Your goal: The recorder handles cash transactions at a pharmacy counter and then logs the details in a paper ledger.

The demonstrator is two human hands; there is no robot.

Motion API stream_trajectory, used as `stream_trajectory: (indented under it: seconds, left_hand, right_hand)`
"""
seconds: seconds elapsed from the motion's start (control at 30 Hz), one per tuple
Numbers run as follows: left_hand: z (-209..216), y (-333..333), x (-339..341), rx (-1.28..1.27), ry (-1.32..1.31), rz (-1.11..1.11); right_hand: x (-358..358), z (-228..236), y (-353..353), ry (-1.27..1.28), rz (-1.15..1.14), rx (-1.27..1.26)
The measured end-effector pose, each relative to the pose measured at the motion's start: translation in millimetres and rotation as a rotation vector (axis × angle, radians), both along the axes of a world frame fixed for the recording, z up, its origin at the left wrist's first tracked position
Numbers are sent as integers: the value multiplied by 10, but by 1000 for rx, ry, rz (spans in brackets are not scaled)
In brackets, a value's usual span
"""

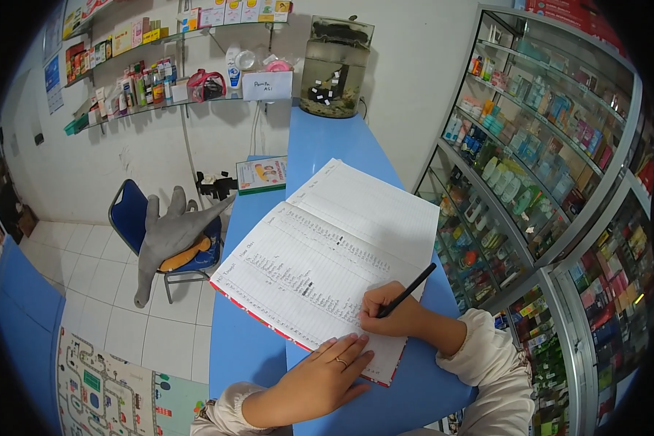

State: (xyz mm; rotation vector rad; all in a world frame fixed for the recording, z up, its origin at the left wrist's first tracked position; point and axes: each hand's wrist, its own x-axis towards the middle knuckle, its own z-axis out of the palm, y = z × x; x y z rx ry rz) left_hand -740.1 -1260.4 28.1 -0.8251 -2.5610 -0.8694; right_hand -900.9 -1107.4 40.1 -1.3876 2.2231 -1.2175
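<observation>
An open ruled notebook (320,254) with a red patterned cover edge lies aslant on a blue counter (327,145). Handwritten columns fill much of its near page, while the far page looks mostly blank. In my right hand (394,309) a black pen (408,289) is gripped, its tip down at the written lines on the near page. My left hand (323,381), wearing a ring, rests flat with fingers spread on the page's lower edge. Both forearms are in pale sleeves.
A murky fish tank (336,69) stands at the counter's far end. Glass display cabinets (530,138) with packaged goods line the right. At left are a blue chair (127,211) bearing a grey plush toy (171,236), wall shelves (174,105) and a patterned play mat (109,385).
</observation>
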Motion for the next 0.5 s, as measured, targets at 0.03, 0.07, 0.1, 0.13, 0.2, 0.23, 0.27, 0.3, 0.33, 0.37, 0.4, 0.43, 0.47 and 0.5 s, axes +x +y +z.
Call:
stream_trajectory:
  seconds: [0.03,0.07,0.1,0.13,0.2,0.23,0.27,0.3,0.33,0.37,0.4,0.43,0.47,0.5]
  left_hand:
    - [-10,3,3,0,17,2]
    - [-15,4,4,0,34,4]
    - [-10,3,6,4,37,5]
    - [-4,2,12,7,30,8]
    - [-9,0,8,13,24,13]
    - [-13,-2,17,-2,29,20]
    - [-16,-4,26,-17,34,26]
    - [-16,-7,32,-15,32,28]
    - [-19,-9,24,-23,29,25]
    - [-22,-9,17,-32,26,23]
    - [-24,-7,14,-30,25,21]
    - [-23,-4,13,-32,19,21]
    - [-21,-5,16,-37,13,25]
    - [-25,-7,18,-37,12,26]
  right_hand:
    - [2,-1,8,2,0,4]
    - [9,-9,20,-5,6,3]
    - [15,-12,26,-12,13,2]
    - [23,-14,24,-11,13,6]
    - [31,-10,16,-34,-14,15]
    - [32,-12,14,-34,-12,17]
    - [27,-18,17,-25,-14,2]
    - [26,-22,16,-16,-16,-14]
    - [26,-22,16,-17,-17,-12]
    - [28,-19,17,-6,-24,-10]
    - [31,-16,18,4,-31,-10]
    - [35,-10,21,3,-33,-8]
    - [38,-4,13,-4,-30,3]
    - [38,-2,7,-11,-27,14]
